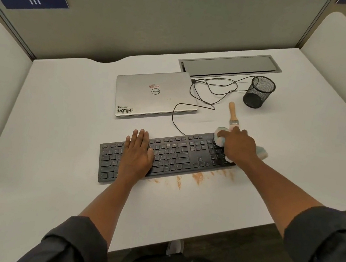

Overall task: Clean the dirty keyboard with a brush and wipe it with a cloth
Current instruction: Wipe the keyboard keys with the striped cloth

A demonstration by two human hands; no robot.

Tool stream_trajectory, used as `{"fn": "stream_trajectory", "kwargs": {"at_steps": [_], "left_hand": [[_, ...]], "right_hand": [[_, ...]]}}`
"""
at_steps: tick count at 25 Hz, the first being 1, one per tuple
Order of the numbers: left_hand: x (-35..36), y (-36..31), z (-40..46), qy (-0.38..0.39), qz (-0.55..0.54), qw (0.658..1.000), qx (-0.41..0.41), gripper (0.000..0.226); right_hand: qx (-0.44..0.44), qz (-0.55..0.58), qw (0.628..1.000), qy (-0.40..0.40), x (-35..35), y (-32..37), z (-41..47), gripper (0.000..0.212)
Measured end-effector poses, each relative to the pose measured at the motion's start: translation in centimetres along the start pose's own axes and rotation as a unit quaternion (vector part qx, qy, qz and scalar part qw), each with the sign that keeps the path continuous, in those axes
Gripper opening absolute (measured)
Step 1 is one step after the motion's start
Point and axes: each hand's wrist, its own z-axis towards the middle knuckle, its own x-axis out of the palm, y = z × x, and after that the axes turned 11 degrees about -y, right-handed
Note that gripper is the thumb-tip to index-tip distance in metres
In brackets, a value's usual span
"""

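A black full-size keyboard [171, 155] lying on a white desk [61, 97] is steadied by the left hand [137, 157], laid flat with straight fingers on its left keys. A pale blue and white cloth [220, 138] is pressed onto the right-end number pad by the right hand [239, 147], fingers curled over it. A wooden-handled brush [233, 115] is seen just beyond, orange crumbs [197, 177] along the near edge.

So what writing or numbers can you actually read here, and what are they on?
"111": blue sign on the partition.
"DELL", seen upside down: round logo on the laptop lid.
"WMN": black sticker at the laptop's near corner; the small line above it is too blurred.
Red-edged label above the logo: unreadable.
Keyboard key legends: too small.
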Motion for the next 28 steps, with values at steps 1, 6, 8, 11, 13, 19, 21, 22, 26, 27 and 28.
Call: {"fn": "stream_trajectory", "kwargs": {"at_steps": [1,6,8,11,13,19,21,22,26,27,28], "left_hand": [[0.0,0.0,0.0,-0.002,0.001,1.0,0.001,0.074],[0.3,0.0,0.0,-0.006,0.0,1.0,0.002,0.074],[0.3,0.0,0.0,-0.014,-0.004,1.0,0.002,0.075],[0.3,0.0,0.0,-0.012,-0.002,1.0,0.002,0.075],[0.2,0.0,0.0,-0.011,0.001,1.0,0.001,0.074],[0.4,0.1,0.1,-0.011,0.002,1.0,0.001,0.074],[0.4,0.1,0.1,-0.012,-0.003,1.0,0.001,0.074],[0.4,0.0,0.0,-0.014,-0.005,1.0,0.003,0.075],[0.4,0.1,0.1,-0.014,-0.002,1.0,0.004,0.075],[0.4,0.0,0.1,-0.013,-0.001,1.0,0.004,0.074],[0.4,0.0,0.0,-0.014,0.0,1.0,0.004,0.074]], "right_hand": [[-0.005,-0.003,1.0,0.002,0.1,0.0,-0.4,0.043],[-0.046,-0.034,0.998,0.04,0.2,-1.2,-3.5,0.045],[-0.051,-0.027,0.995,0.08,-0.9,-1.8,-3.4,0.043],[-0.006,0.002,0.997,0.076,-2.3,-2.3,-2.0,0.046],[0.007,0.01,0.999,0.03,-2.2,-2.1,-1.2,0.052],[-0.008,-0.005,0.999,0.037,0.0,-2.0,-1.8,0.059],[-0.015,-0.014,0.999,0.044,0.3,-2.4,-2.7,0.058],[-0.019,-0.021,0.998,0.054,0.3,-2.6,-3.2,0.055],[0.02,0.005,0.997,0.069,-0.2,-3.4,-3.2,0.056],[0.037,0.014,0.998,0.053,-0.1,-3.5,-3.0,0.057],[0.051,0.023,0.998,0.037,0.0,-3.3,-2.9,0.058]]}}
